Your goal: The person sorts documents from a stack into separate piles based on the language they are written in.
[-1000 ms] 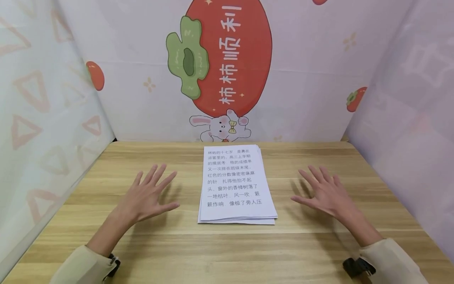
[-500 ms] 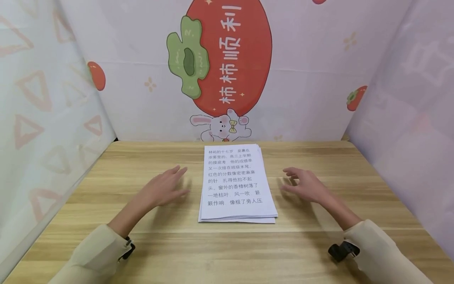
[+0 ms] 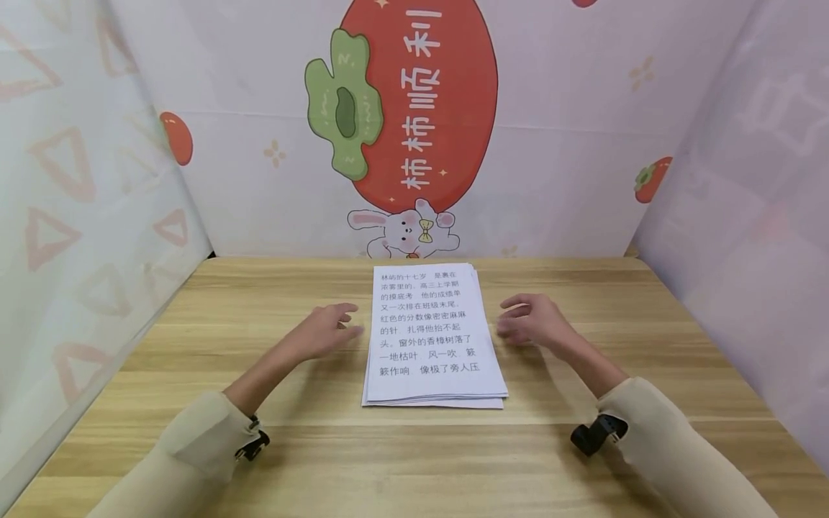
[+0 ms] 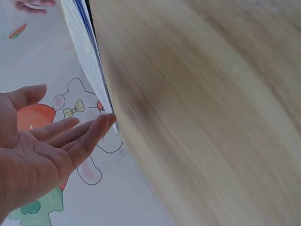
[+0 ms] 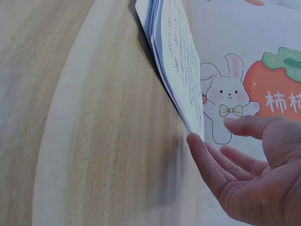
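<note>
A stack of printed paper sheets [image 3: 427,338] lies on the wooden table, its sheets slightly out of line at the bottom and right edges. Just left of the stack is my left hand [image 3: 325,331], fingers relaxed and pointing toward the paper, holding nothing. My right hand [image 3: 534,321] hovers by the stack's right edge, fingers loosely bent and nothing in them. In the left wrist view, fingertips [image 4: 111,118] overlap the near end of the stack's edge. The right wrist view has the thumb and fingers spread apart, a fingertip [image 5: 195,140] close to the paper's corner.
The wooden table [image 3: 427,460] reaches back to a white cloth wall printed with a big red persimmon [image 3: 447,86] and a rabbit [image 3: 408,230]. Cloth walls also stand at left and right. Black wrist cameras sit at both beige cuffs [image 3: 210,432].
Both hands have moved inward from the sides toward the paper stack, and their spread fingers have relaxed and bent. The stack stays in place.
</note>
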